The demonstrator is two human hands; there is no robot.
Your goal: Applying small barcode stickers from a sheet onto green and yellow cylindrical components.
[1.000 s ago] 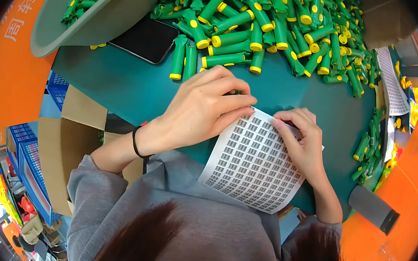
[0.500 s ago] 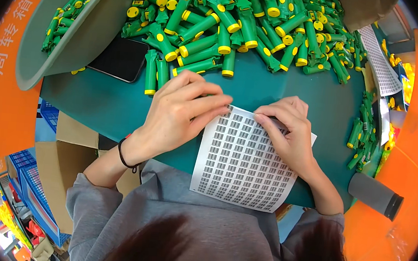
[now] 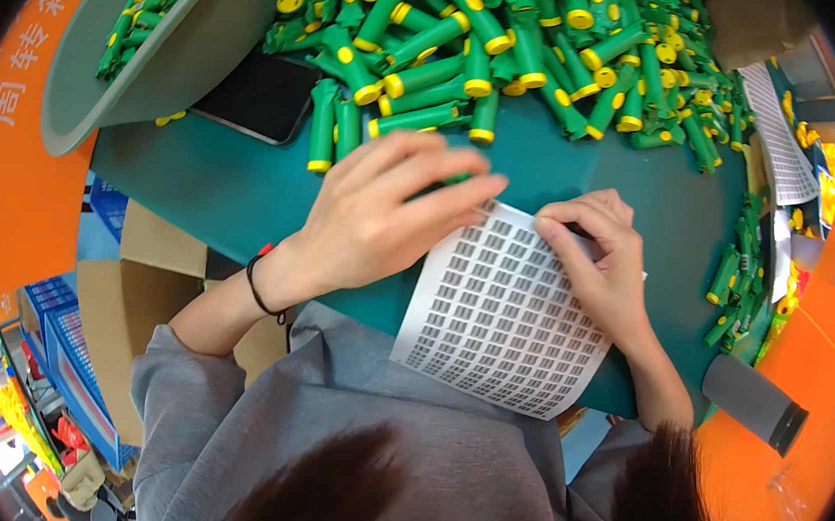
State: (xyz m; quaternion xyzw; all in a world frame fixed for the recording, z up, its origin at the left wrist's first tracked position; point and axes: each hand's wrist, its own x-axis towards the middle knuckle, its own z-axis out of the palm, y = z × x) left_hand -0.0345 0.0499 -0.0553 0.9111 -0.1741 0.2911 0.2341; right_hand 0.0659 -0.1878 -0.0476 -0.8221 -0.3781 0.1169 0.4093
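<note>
A white sheet of small printed labels [image 3: 513, 315] hangs curved in front of me, over the near edge of the table. At its top edge, my right hand [image 3: 598, 263] pinches the sheet between thumb and curled fingers. My left hand [image 3: 392, 208] is at the sheet's upper left corner. Its thumb and index finger lie close together there, while its other fingers stretch out, slightly blurred. Whatever may be between those fingertips is hidden. Just beyond my hands lies a large heap of green tubes with yellow ends [image 3: 434, 86], many in crinkled green wrapping.
A grey-green basin [image 3: 170, 66] with more green tubes tilts at the left, beside a black phone [image 3: 258, 94]. At the right are a small pile of green tubes [image 3: 738, 271], another label sheet [image 3: 781, 135] and a grey cylinder [image 3: 751, 398]. A cardboard box [image 3: 116, 307] stands below left.
My left hand has shifted slightly up and right at the sheet's corner, its fingers straighter. The right hand keeps its hold. The whole view has moved a little.
</note>
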